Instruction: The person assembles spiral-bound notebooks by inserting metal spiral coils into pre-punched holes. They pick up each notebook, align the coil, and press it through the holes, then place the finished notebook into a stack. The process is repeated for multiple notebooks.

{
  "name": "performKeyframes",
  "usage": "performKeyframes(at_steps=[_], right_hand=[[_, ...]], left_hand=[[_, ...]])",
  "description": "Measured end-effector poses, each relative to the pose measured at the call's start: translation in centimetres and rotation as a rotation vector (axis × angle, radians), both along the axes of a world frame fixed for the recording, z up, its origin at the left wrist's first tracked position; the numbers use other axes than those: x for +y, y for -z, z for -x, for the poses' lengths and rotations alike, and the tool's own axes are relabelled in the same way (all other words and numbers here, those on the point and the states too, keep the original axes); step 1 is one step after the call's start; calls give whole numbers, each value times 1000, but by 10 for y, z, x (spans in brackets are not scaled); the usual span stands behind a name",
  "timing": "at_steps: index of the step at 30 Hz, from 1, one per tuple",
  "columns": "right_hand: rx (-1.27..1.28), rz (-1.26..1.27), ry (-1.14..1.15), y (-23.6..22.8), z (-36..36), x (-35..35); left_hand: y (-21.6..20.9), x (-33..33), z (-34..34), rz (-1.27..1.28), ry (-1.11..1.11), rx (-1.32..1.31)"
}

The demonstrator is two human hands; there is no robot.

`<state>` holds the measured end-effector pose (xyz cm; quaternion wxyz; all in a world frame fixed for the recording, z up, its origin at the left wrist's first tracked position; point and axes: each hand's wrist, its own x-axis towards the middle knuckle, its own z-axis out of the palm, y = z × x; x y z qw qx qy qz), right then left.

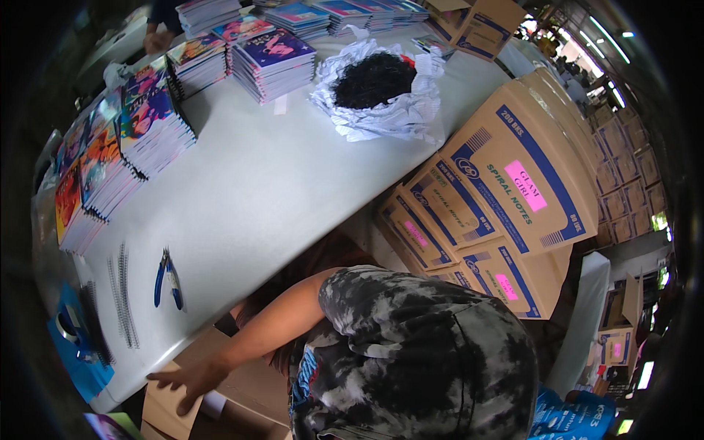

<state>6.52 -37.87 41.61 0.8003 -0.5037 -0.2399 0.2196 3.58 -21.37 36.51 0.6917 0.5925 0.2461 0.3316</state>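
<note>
My right arm, in a black and grey patterned sleeve, reaches to the left across my body. At its end my right hand is open, palm down and fingers spread, over the flap of an open cardboard box beside the table's near corner. Something small and white shows just under this hand. My left hand is out of sight. On the table, blue-handled pliers lie near the edge, with thin spiral binding coils to their left.
Stacks of colourful spiral notebooks line the far and left sides. Crumpled white paper holds a dark tangled heap. Closed cartons are piled right. A tape roll sits on a blue sheet. Another person's hand shows far left.
</note>
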Motion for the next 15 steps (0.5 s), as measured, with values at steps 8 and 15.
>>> performKeyframes(at_steps=[8, 15], right_hand=[[-26, -323, 291, 1, -6, -41], [584, -842, 403, 31, -17, -150]], left_hand=[[-54, -103, -5, 78, 241, -166], [-43, -201, 4, -255, 705, -94]])
